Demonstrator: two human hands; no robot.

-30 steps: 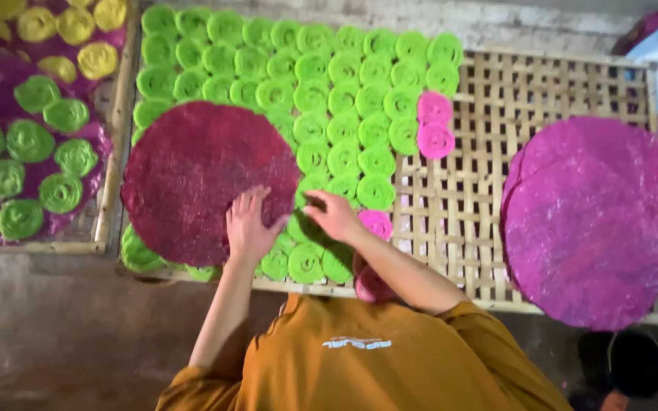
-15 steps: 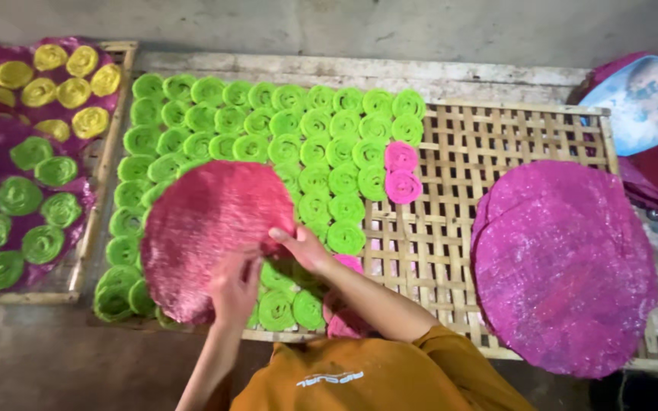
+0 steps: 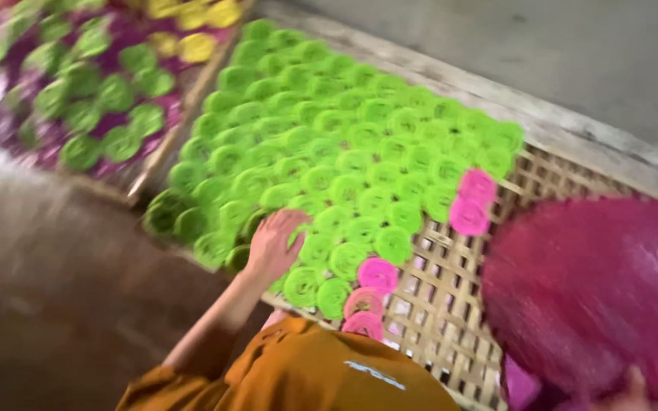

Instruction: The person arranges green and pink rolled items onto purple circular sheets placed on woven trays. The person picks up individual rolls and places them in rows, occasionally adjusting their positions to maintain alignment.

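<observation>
Mostly filled: woven bamboo tray (image 3: 451, 281) carries dense rows of green coiled discs (image 3: 344, 152), few pink coiled discs (image 3: 472, 202) at edge; right part bare. Left hand (image 3: 274, 243) flat, fingers spread on green discs. Right hand (image 3: 634, 392) grips round magenta mat (image 3: 595, 289).

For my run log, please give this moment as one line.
left hand flat, open, on green rolls | right hand at edge of round magenta mat, grip blurred | bamboo tray beneath
</observation>
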